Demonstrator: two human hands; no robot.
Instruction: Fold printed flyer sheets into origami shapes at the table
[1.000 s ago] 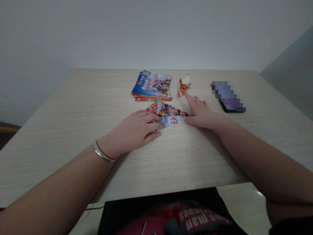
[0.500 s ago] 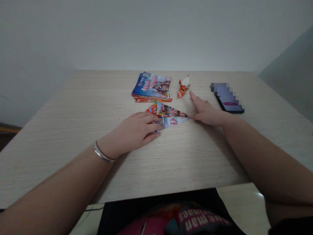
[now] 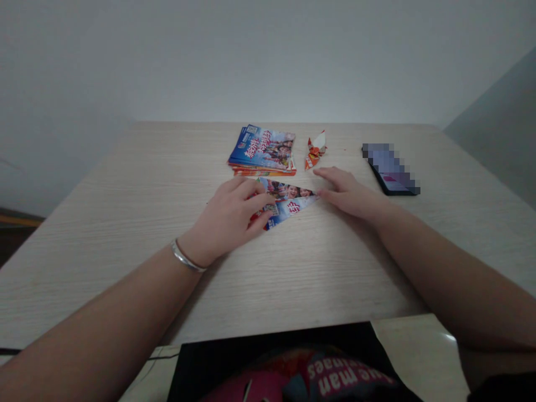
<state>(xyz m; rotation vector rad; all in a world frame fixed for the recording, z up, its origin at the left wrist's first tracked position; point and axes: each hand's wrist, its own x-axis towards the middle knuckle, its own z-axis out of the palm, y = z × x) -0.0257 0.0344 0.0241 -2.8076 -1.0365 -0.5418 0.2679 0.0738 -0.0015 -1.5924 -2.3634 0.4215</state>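
Between the table's (image 3: 293,273) near and far edges lies the folded paper (image 3: 295,207). My left hand (image 3: 234,215) curls over its wide end, whether pinching I can't tell; my right hand (image 3: 352,195) spreads wide, thumb at the point. I'd press evenly, edges aligned.

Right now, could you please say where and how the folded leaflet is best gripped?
The folded leaflet is probably best pinched at its narrow tip, from the right by the right hand: it tapers there, while the left hand partly covers its wide end.
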